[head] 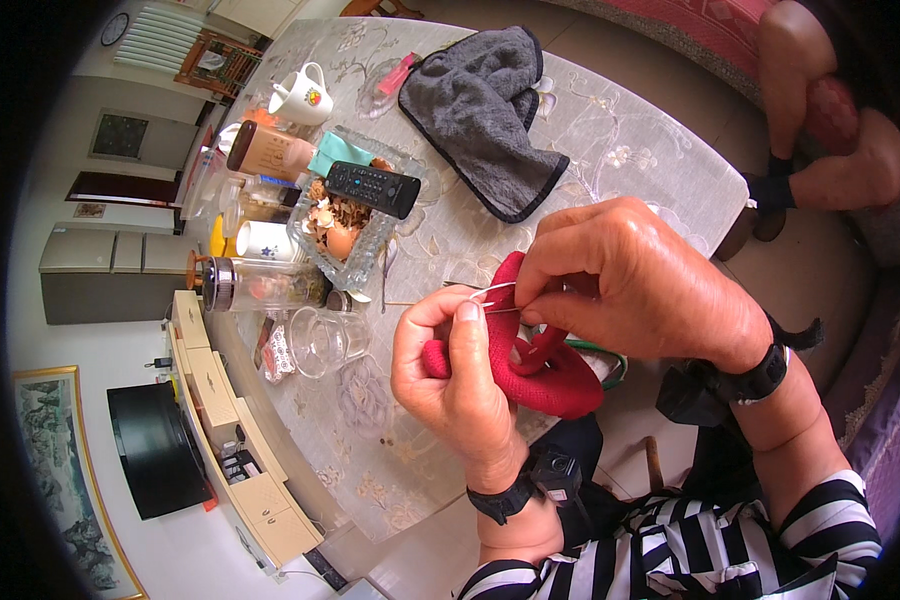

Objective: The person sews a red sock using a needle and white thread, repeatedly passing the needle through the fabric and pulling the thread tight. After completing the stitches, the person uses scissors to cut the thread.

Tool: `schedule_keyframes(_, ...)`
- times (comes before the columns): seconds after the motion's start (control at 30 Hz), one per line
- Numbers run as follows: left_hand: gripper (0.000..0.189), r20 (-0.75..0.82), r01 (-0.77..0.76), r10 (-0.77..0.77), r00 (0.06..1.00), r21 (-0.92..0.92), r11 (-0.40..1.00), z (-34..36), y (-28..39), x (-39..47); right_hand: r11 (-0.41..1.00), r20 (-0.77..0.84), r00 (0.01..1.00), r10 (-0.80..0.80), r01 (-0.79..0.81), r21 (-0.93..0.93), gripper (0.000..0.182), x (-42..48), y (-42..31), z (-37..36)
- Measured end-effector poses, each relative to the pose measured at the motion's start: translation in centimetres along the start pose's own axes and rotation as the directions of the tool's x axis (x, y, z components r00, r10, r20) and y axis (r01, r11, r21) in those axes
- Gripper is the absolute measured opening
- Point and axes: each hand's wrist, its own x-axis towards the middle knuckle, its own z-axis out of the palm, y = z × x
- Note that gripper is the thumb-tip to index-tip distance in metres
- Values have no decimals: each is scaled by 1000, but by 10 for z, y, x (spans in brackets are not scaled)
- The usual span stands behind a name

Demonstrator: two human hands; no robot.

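Observation:
Red knitted fabric (529,367) hangs between my two hands over the table's near edge. My left hand (457,360) pinches it between thumb and forefinger, with part of the red knit bunched under the fingers. My right hand (604,281) is close beside it, fingertips pressed together on a thin needle or strand. A white thread (493,288) loops between the two sets of fingertips. Beneath the knit, a green-edged item (616,367) shows partly. A thin stick (399,304) lies on the table to the left of my left hand; its far end is hidden.
A glass tray (356,276) holds eggshells (340,241) and a remote control (373,189). Around it stand a clear plastic cup (328,341), a glass bottle (270,285) and mugs (304,97). A grey towel (480,112) lies behind. Another person's bare legs (832,172) are at the right.

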Motion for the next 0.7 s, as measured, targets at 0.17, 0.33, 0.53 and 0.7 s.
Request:
schedule_keyframes(0.17, 10, 3, -6, 6, 1000, -9, 1000, 0, -2, 0, 998, 28, 997, 68, -68, 17, 10, 0, -1, -1)
schedule_keyframes(0.33, 11, -18, 5, -5, 1000, -7, 1000, 1, -2, 0, 993, -26, 996, 85, -82, 87, 6, 1, -1, 2)
schedule_keyframes(0.53, 13, -26, 25, -25, 999, -4, 1000, 3, -2, 0, 990, -26, 996, 89, -85, 115, 6, 0, -1, 4)
schedule_keyframes(0.7, 13, 11, 99, -99, 995, -54, 994, 2, 0, 2, 988, -41, 998, 54, -47, 145, 7, 1, 2, 7)
